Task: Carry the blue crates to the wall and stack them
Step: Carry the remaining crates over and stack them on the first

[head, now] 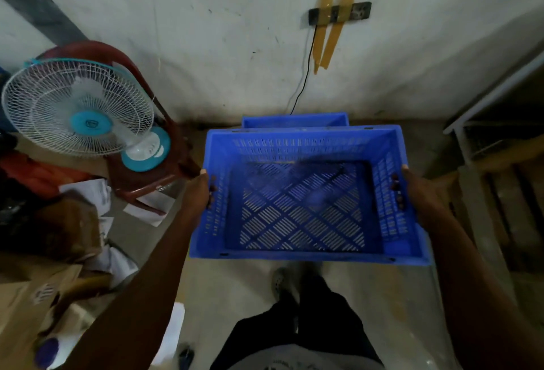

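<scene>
Grey concrete floor (pixel 235 287) meets a scuffed wall (pixel 206 31) ahead. Left hand (pixel 203 190) and right hand (pixel 412 190) each grip a side of the blue crate (pixel 300 202), fingers curled through the handle slots, holding it in the air. Beyond it a second crate (pixel 294 120) sits against the wall. To the left, a fan (pixel 79 104) stands on a brown chair (pixel 141 175)

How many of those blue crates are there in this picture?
2. One blue crate is held in the air by the left hand and right hand. The second crate sits by the wall, mostly hidden behind the first; more could lie beneath it.
</scene>
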`<state>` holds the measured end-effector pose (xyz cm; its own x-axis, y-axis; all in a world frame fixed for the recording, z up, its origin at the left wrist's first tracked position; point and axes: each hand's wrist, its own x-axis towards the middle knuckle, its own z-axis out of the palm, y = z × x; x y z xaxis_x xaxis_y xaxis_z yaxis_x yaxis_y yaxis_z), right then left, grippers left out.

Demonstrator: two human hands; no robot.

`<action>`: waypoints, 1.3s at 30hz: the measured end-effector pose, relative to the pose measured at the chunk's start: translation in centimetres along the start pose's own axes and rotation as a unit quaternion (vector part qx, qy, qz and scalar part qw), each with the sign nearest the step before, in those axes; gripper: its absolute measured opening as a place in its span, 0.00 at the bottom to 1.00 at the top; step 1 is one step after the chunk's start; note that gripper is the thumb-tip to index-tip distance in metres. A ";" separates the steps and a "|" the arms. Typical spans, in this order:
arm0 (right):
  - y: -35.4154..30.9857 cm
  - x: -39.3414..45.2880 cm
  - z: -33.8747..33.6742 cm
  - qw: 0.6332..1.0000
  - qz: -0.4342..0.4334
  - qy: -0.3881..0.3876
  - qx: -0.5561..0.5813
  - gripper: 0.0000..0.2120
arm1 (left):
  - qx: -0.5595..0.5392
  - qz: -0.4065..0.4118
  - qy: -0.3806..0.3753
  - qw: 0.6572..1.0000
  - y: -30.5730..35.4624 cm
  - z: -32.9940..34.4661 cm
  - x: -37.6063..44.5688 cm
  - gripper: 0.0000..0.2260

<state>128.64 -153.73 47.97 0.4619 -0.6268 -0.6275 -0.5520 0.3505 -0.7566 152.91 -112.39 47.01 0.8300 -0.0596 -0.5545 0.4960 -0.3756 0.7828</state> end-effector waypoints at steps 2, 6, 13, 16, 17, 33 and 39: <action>-1.7 2.5 0.9 1.000 -0.006 -0.002 -0.004 0.18 | 0.007 0.001 0.006 1.000 1.1 1.2 2.9 0.20; -4.4 8.2 2.5 1.000 -0.003 -0.015 -0.012 0.19 | 0.021 0.008 0.019 1.000 3.4 3.5 8.1 0.20; -7.4 19.1 5.6 0.999 0.004 -0.041 -0.033 0.18 | 0.023 -0.004 0.044 0.999 5.3 7.7 17.7 0.19; -8.0 23.3 7.1 0.998 0.012 -0.039 -0.047 0.17 | 0.030 -0.012 0.041 0.999 5.5 9.0 21.4 0.19; -8.0 24.6 7.5 0.998 0.017 -0.038 -0.052 0.17 | 0.031 -0.009 0.036 0.999 5.5 9.4 22.4 0.19; -7.6 35.7 10.5 0.997 0.025 -0.026 -0.064 0.17 | 0.053 -0.002 0.040 0.998 4.0 13.7 33.6 0.20; -7.8 35.1 10.8 0.998 0.011 -0.022 -0.061 0.18 | 0.058 0.021 0.051 0.997 1.9 13.6 34.4 0.24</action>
<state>156.64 -170.99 29.89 0.4774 -0.5875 -0.6534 -0.6419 0.2747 -0.7159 178.93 -127.71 25.64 0.8734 0.0143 -0.4868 0.4332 -0.4794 0.7632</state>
